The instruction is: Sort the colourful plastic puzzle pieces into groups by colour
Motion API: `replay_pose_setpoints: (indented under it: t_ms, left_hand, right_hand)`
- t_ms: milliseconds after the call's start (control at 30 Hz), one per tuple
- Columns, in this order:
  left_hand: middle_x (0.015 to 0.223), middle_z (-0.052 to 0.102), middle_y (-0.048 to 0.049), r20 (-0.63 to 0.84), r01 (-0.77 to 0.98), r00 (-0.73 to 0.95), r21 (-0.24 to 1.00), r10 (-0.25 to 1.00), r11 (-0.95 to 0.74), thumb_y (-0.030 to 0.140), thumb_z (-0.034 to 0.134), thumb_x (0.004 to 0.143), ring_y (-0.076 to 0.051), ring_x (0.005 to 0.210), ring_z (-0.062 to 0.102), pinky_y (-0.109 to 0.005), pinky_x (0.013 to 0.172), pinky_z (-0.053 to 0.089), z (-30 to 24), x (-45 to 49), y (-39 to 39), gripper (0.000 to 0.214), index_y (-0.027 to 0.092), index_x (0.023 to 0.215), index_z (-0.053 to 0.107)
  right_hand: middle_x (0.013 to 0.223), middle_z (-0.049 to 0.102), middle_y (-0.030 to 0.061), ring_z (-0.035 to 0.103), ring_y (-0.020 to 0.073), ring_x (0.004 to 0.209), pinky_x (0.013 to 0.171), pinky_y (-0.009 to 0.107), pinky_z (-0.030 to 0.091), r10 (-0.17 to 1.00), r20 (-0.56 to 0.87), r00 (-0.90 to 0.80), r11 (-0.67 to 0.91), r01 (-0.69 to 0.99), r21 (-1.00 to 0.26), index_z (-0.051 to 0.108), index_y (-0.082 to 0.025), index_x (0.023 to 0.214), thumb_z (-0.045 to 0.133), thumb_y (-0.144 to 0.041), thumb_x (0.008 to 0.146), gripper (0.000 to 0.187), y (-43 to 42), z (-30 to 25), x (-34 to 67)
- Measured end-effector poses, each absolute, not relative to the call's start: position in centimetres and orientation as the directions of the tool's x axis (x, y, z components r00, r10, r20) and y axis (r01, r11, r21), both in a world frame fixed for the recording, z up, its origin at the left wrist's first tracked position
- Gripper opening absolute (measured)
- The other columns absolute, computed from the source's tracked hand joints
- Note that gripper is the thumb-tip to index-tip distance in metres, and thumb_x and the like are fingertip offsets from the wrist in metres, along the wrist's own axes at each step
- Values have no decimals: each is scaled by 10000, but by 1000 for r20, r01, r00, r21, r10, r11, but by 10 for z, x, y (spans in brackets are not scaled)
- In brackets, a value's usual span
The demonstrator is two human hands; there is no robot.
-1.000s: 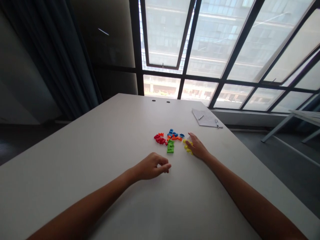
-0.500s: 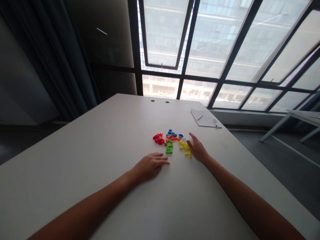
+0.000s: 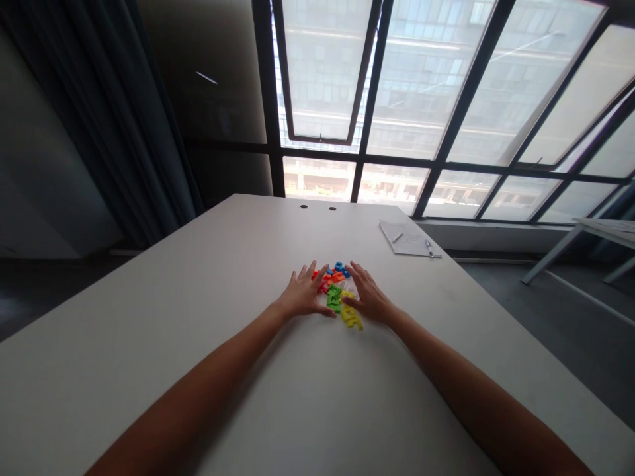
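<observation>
I have the left hand (image 3: 303,295) palm down over the table (image 3: 149,330), fingers fanned and the grip wide, just left of a pile of coloured plastic pieces (image 3: 335,291). Red pieces (image 3: 320,283) sit by its fingertips, though from this view I can't be sure they touch. Blue pieces (image 3: 338,267) lie at the pile's far side, green pieces (image 3: 334,299) mid-pile, and yellow pieces (image 3: 351,318) at the near side. The right hand (image 3: 370,303), grip also wide, comes in from the right. Compared with the earlier view, both hands have closed in around the pile, and the yellow now sits against the green. The table runs well out to the left and near; farther right, a sheet of paper (image 3: 407,238) and a pen (image 3: 430,248) lie toward the far edge.
</observation>
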State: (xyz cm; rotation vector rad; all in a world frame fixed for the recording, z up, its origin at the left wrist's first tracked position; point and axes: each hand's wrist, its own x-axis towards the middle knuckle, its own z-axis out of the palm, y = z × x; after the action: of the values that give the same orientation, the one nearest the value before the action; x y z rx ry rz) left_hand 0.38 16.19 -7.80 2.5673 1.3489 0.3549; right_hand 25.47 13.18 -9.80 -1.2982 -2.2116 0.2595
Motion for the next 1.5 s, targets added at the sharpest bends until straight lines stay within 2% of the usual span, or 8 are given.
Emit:
replay_pose_setpoints:
  t_ms: [100,233,567,767,1033,1167,1333,1500]
  left_hand:
    - [1648,220,-218,26,724,615,378,788,-578,783,803,555,-480,1504,179,-693,1179,159,-84,8,180,1325,259,1618,209]
    - [1525,456,-167,230,527,689,492,687,-693,603,866,614,-384,1407,417,-553,1182,320,-94,18,183,1142,256,1565,338]
    - [1395,579,-100,538,358,576,511,615,-782,378,758,841,-279,1295,521,-437,1123,419,-76,28,171,669,262,1449,505]
    - [1025,740,-41,572,467,427,523,700,-713,404,569,976,-234,1057,621,-401,1011,463,-74,15,185,296,264,1199,704]
    - [1662,257,-99,224,713,559,361,798,-601,746,473,911,-390,1495,264,-618,1183,231,-76,45,217,756,323,1535,422]
    - [1588,410,-104,58,708,645,330,762,-625,750,473,900,-382,1463,330,-599,1170,271,-75,57,225,696,288,1410,574]
    - [1113,720,-79,236,531,718,424,655,-734,550,431,997,-225,1034,653,-353,972,495,-72,44,207,456,231,1071,748]
    - [1095,727,-41,363,400,701,513,614,-759,490,507,988,-211,1007,662,-336,945,506,-60,30,168,352,264,1173,704]
  right_hand:
    - [1654,195,239,123,403,1543,1214,638,126,938,199,-284,344,836,-427,224,-165,1611,628,-710,848,1021,156,-98,266]
    - [1532,469,187,365,389,1458,1193,648,200,929,225,-294,368,802,-471,407,-196,1530,625,-605,892,789,171,-103,256]
    - [1258,686,140,660,259,1172,998,443,542,913,394,-110,409,254,-876,554,-200,1335,594,-552,917,548,165,-98,240]
    - [1567,413,194,467,331,1401,1124,553,415,928,244,-281,361,522,-773,370,-223,1540,655,-658,850,864,155,-86,265]
    - [1682,108,197,53,405,1550,1221,639,148,859,203,-471,506,719,-477,112,-239,1640,798,-680,694,1249,82,-96,257]
    - [1638,261,204,234,379,1520,1200,586,276,889,279,-362,455,754,-473,206,-222,1618,758,-567,795,1049,79,-102,255]
    - [1461,522,193,499,340,1348,1136,519,399,906,348,-242,397,774,-494,391,-160,1530,725,-393,831,809,93,-104,254]
    - [1336,638,150,590,313,1246,1071,500,460,875,430,-223,444,722,-530,537,-209,1423,694,-339,865,594,100,-108,250]
